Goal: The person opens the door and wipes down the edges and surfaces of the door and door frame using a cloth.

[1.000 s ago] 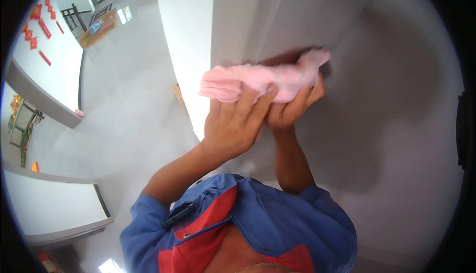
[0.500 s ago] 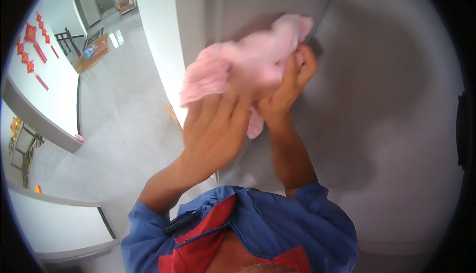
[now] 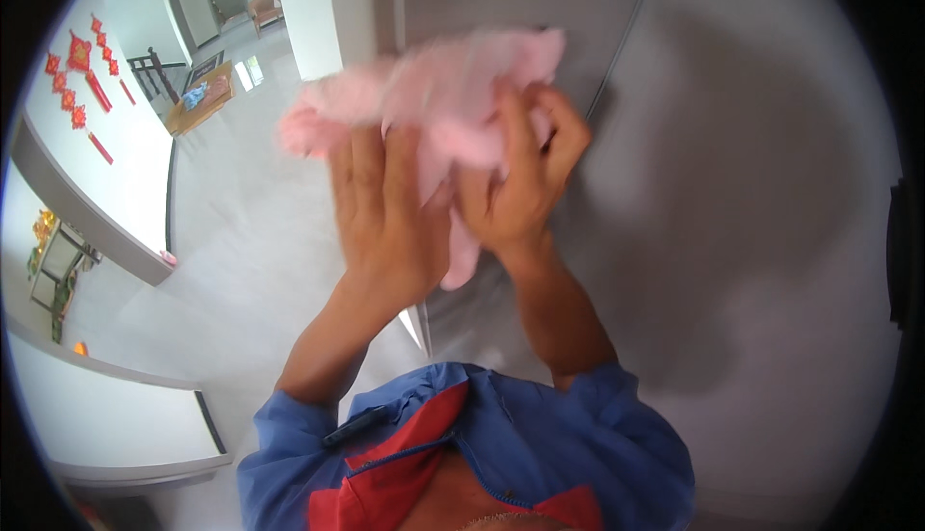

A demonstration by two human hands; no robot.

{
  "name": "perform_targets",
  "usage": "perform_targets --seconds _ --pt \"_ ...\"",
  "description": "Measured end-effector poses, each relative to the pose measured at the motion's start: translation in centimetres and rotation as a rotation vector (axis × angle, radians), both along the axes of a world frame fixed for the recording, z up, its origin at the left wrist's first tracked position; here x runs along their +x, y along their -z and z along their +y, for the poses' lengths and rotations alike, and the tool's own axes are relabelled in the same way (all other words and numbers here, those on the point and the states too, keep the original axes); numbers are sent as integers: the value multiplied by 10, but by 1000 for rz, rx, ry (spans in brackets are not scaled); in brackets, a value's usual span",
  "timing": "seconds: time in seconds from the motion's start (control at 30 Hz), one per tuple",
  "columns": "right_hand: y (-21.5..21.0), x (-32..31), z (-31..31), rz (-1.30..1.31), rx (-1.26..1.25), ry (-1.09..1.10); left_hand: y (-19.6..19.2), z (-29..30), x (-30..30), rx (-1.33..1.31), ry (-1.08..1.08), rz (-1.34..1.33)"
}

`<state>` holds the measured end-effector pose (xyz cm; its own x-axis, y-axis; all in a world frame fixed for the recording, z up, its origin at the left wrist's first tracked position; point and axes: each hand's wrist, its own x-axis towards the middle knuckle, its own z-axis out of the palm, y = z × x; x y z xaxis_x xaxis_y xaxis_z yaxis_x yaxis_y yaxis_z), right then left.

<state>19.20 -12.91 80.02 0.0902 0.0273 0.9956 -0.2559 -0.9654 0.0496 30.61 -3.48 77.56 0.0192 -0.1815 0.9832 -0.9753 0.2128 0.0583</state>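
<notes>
I judge wiping step: left hand [image 3: 385, 213] flat, right hand [image 3: 515, 179] gripping, both pressing pink cloth [image 3: 434, 88] on grey wall panel [image 3: 732, 194]. Next needs firm pressure.

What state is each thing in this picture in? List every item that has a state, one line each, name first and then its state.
pink cloth: bunched up, held in both hands against the grey panel.
left hand: flat and spread, pressing on the cloth.
right hand: fingers curled, gripping the cloth.
grey panel: upright, shaded by the person.
blue jacket: worn, collar open, red lining showing.
</notes>
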Motion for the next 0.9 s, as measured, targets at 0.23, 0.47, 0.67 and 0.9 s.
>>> perform_targets --seconds 0.23,0.47,0.67,0.9 --pt "1 -3 -21 -257 77 36 -11 -16 -23 -57 -216 -130" --pt "81 14 41 -45 62 -99 103 9 1 71 202 249" --pt "206 6 38 -107 164 -98 231 12 -20 158 194 332" --pt "218 -11 77 104 342 -10 227 40 -6 498 460 449"
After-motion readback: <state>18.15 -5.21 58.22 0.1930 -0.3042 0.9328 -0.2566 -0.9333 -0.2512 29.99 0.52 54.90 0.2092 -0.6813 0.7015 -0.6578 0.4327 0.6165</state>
